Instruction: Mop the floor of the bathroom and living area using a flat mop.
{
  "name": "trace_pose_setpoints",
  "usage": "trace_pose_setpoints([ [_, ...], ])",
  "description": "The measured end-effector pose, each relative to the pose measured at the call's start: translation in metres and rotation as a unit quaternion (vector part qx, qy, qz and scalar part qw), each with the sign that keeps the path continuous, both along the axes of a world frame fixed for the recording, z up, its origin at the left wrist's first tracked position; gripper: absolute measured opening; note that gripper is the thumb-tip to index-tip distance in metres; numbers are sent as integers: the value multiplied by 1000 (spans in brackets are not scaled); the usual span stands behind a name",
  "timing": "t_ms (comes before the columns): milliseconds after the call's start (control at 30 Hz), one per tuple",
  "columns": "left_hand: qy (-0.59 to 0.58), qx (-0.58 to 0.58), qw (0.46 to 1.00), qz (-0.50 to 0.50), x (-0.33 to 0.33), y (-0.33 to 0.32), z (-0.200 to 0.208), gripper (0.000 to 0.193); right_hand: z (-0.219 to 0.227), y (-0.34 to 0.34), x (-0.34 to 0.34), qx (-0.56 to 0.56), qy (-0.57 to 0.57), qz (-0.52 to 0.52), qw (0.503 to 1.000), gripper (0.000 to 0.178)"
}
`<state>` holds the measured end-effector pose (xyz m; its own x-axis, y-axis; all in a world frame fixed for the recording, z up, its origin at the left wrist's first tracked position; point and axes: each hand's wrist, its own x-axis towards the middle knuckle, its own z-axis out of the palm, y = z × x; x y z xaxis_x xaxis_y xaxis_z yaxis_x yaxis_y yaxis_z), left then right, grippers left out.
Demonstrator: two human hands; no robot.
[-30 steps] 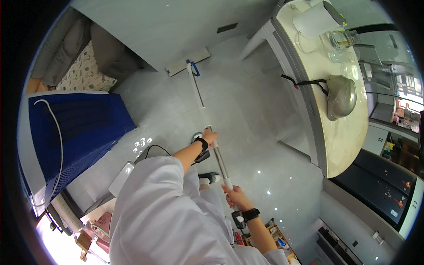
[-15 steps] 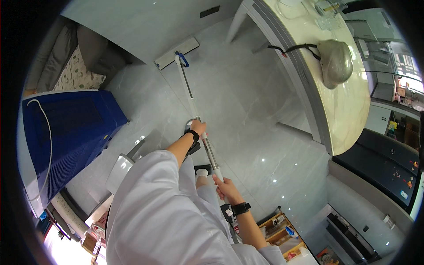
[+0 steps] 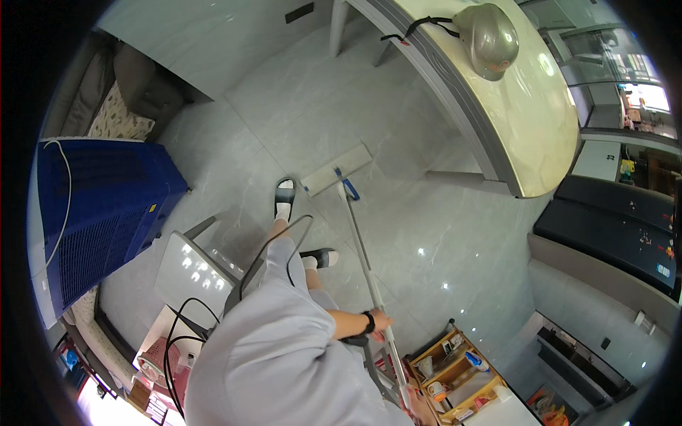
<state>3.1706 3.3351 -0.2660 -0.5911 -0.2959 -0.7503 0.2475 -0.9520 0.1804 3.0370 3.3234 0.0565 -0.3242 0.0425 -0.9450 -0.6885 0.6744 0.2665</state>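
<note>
A flat mop (image 3: 364, 263) slants across the grey floor, its pole running from the lower right up to a long whitish head (image 3: 320, 180) with blue clips. The head lies flat on the tiles just ahead of my feet. My left hand (image 3: 382, 324), with a black band at the wrist, is closed round the middle of the pole. Farther down, close to the lower edge, my right hand (image 3: 419, 409) is wrapped about the pole's upper end; part of it is blurred and cut off by the frame.
A curved cream counter (image 3: 543, 131) at the right bears a silver helmet (image 3: 490, 42) with a dangling black strap. Left stand a blue box-like appliance (image 3: 114, 213) and a grey-white chair (image 3: 188, 273). Low wooden shelving (image 3: 455, 376) is by my right arm; dark cables (image 3: 266, 248) loop near my legs.
The mop head has slid back toward me and to the right. Both hands have drawn the pole down and to the right, keeping their hold. My slippered feet now show.
</note>
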Motion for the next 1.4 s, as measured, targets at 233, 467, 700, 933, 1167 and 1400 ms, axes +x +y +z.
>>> trace_pose_setpoints([
  [233, -103, 81, 983, 126, 7, -9, 49, 55, -3, -5, -38, 51, 46, -36, 997, 64],
  [467, -131, 86, 957, 244, 155, -38, -26, 46, -62, -62, 126, 12, -92, 97, 991, 66],
  [700, -164, 130, 933, 293, 424, -39, -104, 44, -157, -75, 344, -29, -194, 131, 972, 64],
  [933, -250, 133, 922, 263, 564, -57, -118, 44, -194, -83, 467, -45, -198, 114, 972, 62],
  [1167, -524, 118, 808, 243, 533, -71, -86, 32, -197, -75, 455, -71, -214, 101, 969, 67],
  [1400, -504, 119, 813, 268, 420, -48, -102, 30, -188, -53, 342, -85, -210, 105, 968, 66],
])
